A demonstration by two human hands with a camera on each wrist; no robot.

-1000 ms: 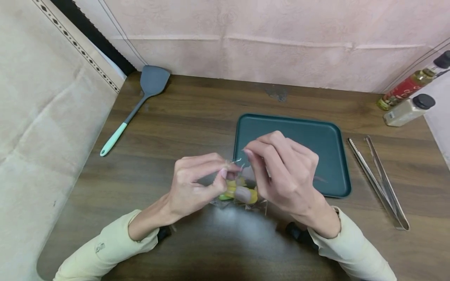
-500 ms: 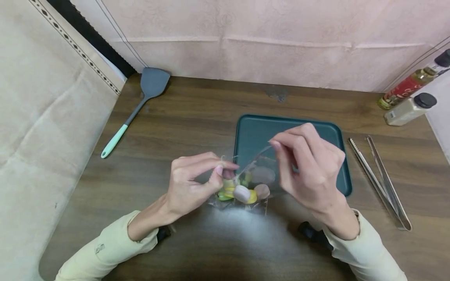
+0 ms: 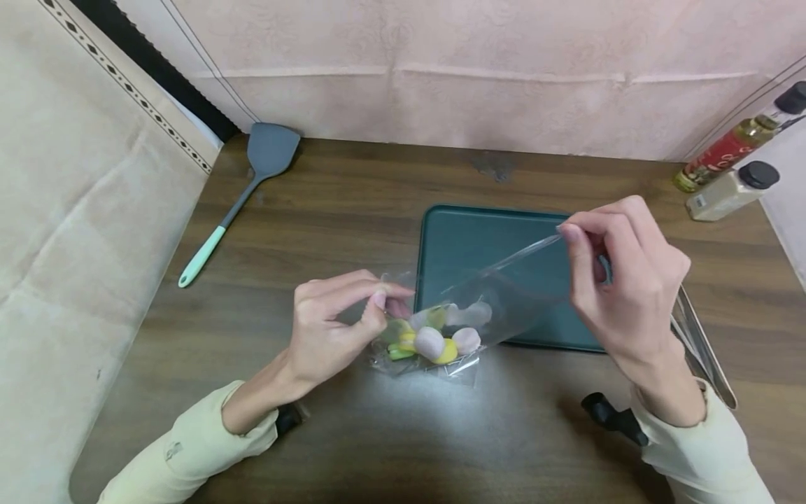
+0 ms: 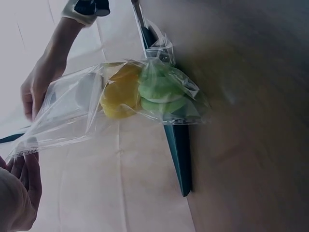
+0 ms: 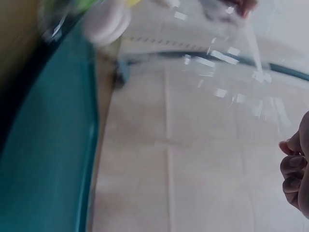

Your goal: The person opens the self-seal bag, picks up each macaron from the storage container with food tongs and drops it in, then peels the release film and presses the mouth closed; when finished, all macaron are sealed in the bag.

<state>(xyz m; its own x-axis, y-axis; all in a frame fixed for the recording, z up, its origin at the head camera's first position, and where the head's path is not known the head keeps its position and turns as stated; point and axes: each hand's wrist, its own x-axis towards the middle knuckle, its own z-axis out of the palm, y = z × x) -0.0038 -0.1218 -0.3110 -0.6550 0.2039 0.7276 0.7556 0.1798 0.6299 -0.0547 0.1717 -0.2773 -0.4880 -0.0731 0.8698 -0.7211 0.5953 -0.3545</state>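
Between the two hands stretches a clear plastic bag (image 3: 522,301) holding several macaron-like rounds in yellow, green and pale lilac. My left hand (image 3: 336,325) pinches one side of its mouth between thumb and fingers. Off to the right, my right hand (image 3: 630,280) pinches the other end of the film, drawn taut over the dark teal tray (image 3: 434,238). In the left wrist view the green rounds (image 4: 161,89) and yellow rounds (image 4: 119,92) sit in the bag's lower end. A lilac round (image 5: 107,21) shows near the tray in the right wrist view.
A grey spatula (image 3: 234,203) with a mint handle lies at the back left. Metal tongs (image 3: 702,343) lie right of the tray, partly behind the right arm. An oil bottle (image 3: 724,157) and a black-capped jar (image 3: 724,196) stand at the right edge.
My right hand has moved right and slightly up, pulling the bag's film out across the tray. The left hand has shifted slightly left, still pinching, and more of the bag's contents show.
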